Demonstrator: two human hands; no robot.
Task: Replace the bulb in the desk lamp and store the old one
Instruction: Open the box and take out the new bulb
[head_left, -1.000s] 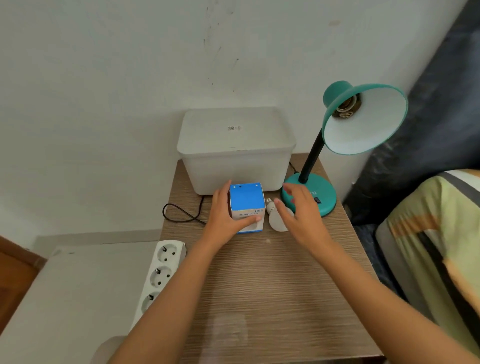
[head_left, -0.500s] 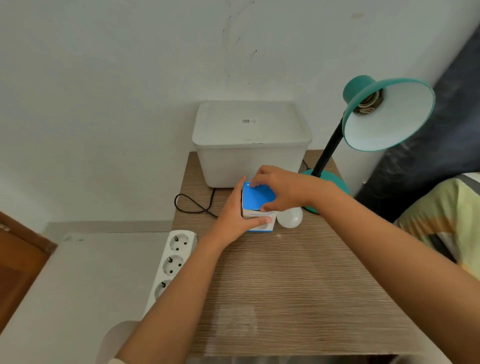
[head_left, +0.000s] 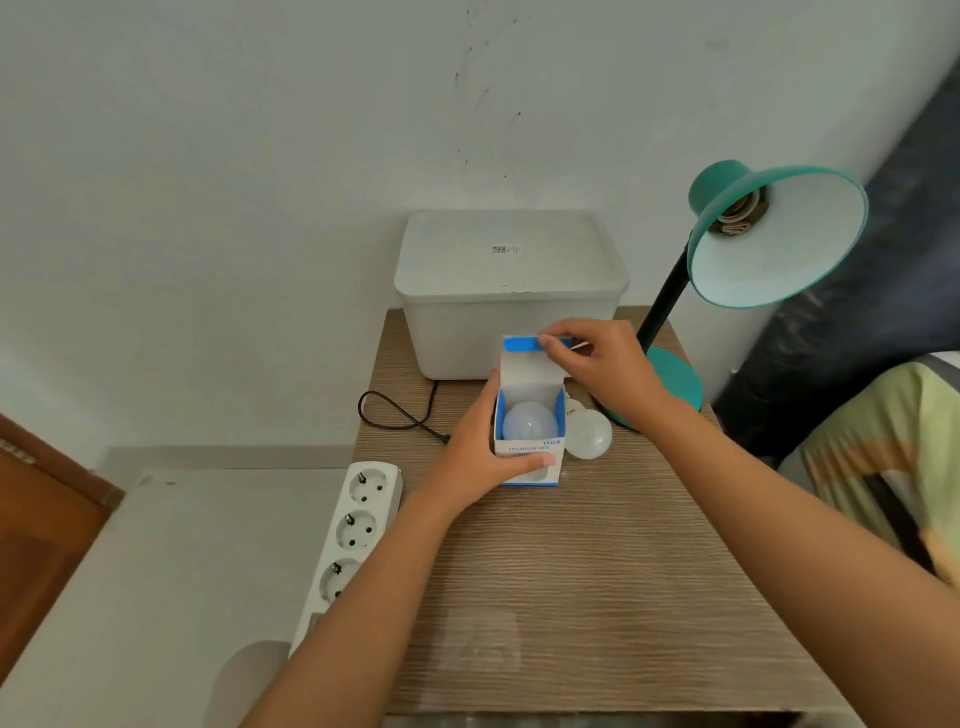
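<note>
A small blue and white bulb box (head_left: 530, 457) stands on the wooden table (head_left: 571, 597). My left hand (head_left: 480, 452) grips its left side and front. My right hand (head_left: 597, 369) pinches the box's top flap (head_left: 522, 345) and holds it up and back. Inside the box a white bulb (head_left: 529, 422) shows, dome up. A second white bulb (head_left: 589, 434) lies on the table just right of the box. The teal desk lamp (head_left: 774, 234) stands at the back right, its socket (head_left: 740, 213) without a bulb.
A lidded white plastic bin (head_left: 511, 291) sits against the wall behind the box. A black cord (head_left: 395, 410) loops left of it. A white power strip (head_left: 353, 535) lies along the table's left edge. A bed with patterned fabric (head_left: 883, 467) is on the right.
My right hand went from near the loose bulb to the box top and lifted the flap open, exposing the bulb inside. My left hand stayed on the box.
</note>
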